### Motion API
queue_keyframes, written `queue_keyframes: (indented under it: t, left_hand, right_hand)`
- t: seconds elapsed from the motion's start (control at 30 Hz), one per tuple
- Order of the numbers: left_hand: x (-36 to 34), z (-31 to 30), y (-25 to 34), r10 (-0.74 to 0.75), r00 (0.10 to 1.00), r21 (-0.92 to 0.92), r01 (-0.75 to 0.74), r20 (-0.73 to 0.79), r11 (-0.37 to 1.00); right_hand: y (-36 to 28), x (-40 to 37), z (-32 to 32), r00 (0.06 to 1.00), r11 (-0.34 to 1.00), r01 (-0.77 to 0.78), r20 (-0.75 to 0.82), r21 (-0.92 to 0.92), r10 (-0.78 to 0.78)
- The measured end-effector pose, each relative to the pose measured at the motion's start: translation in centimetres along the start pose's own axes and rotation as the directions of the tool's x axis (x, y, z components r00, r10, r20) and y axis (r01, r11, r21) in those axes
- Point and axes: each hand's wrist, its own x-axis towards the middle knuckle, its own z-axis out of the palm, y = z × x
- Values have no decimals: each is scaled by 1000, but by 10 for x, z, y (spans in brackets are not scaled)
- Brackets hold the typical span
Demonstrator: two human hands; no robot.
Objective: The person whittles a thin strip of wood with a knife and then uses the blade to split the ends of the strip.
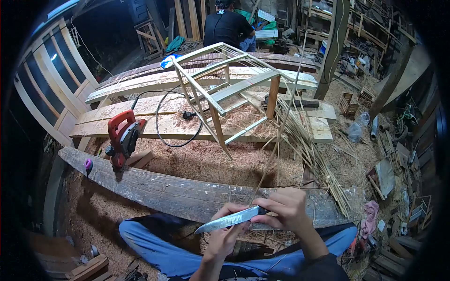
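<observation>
My right hand (286, 208) is closed around the handle of a knife (228, 221), whose broad whitish blade points left. Behind the blade, my left hand (224, 239) is closed on the lower end of a long thin bamboo strip (269, 161). That strip rises steeply past the frame's right side. The blade covers part of my left fingers, so the exact contact between knife and strip is hidden. Both hands are above my lap, at the near edge of a worn wooden plank (187, 194). A bundle of similar strips (311, 154) leans onto the plank at right.
A wooden frame (218, 96) with slender slats stands on boards (173, 110) ahead. A red electric planer (123, 136) and a small purple object (89, 164) rest on the plank at left. Shavings cover the ground. A person (228, 25) sits at the back, facing away.
</observation>
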Motion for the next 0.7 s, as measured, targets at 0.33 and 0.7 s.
queue_keyframes:
  t: [0.33, 0.7]
  left_hand:
    - [-1, -10, 3, -93, 988, -29, 97, 120, 995]
    - [1, -11, 8, -70, 993, -62, 76, 97, 995]
  right_hand:
    - [6, -1, -7, 997, 997, 69, -30, -41, -70]
    - [18, -3, -11, 995, 993, 69, -69, -95, -75]
